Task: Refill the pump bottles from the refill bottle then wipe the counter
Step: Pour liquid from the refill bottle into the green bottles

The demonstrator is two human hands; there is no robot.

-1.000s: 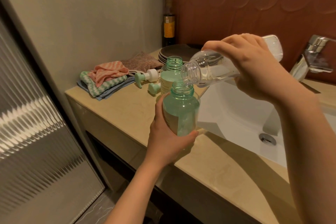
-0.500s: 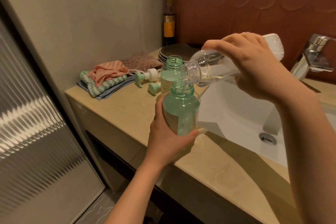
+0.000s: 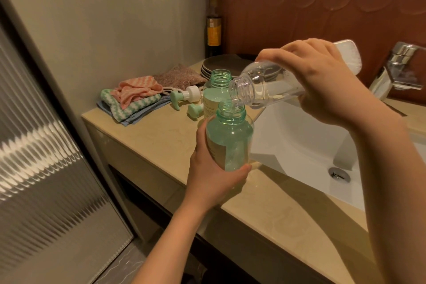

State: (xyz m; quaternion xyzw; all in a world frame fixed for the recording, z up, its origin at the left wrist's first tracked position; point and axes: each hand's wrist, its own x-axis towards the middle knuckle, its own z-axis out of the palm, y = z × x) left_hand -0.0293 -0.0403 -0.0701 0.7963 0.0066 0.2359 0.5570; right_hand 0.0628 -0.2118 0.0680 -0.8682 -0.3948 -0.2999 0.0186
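Refill bottle (image 3: pixel 267 90) tips clear liquid into green pump bottle (image 3: pixel 229 143).

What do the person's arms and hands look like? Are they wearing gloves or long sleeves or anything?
No gloves and no long sleeves. The left hand and the right hand are bare, and so are the left forearm and the right forearm, right to the picture's edge. I can see no watch, bracelet, ring or plaster.

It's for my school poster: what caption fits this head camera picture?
Right hand tips a clear plastic refill bottle over the open green pump bottle held by the left hand.
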